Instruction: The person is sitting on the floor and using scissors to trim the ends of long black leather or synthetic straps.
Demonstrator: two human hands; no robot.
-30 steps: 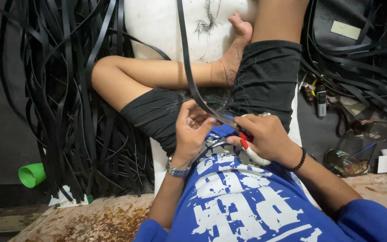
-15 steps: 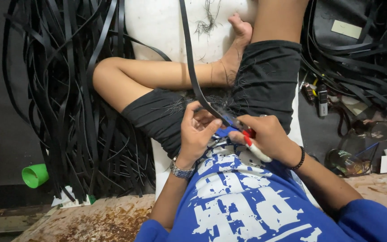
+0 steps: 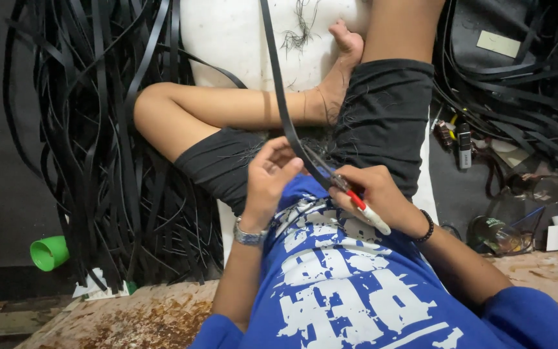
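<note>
The left hand [image 3: 270, 176] pinches a long black strip [image 3: 280, 97] over the lap — fingers curled together. The right hand [image 3: 376, 194] grips a red-and-white cutter [image 3: 364, 208] (blade seemingly against the strip), beside heaped black strips [image 3: 98, 142].

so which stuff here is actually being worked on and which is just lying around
In use:
- black strip, held by the left hand
- red and white knife, held by the right hand

Lying about:
- pile of black strips
- green cup
- glass jar

Blue printed shirt [image 3: 350, 291], black shorts [image 3: 382, 123] — wristwatch [image 3: 248, 236], bead bracelet [image 3: 427, 226].
</note>
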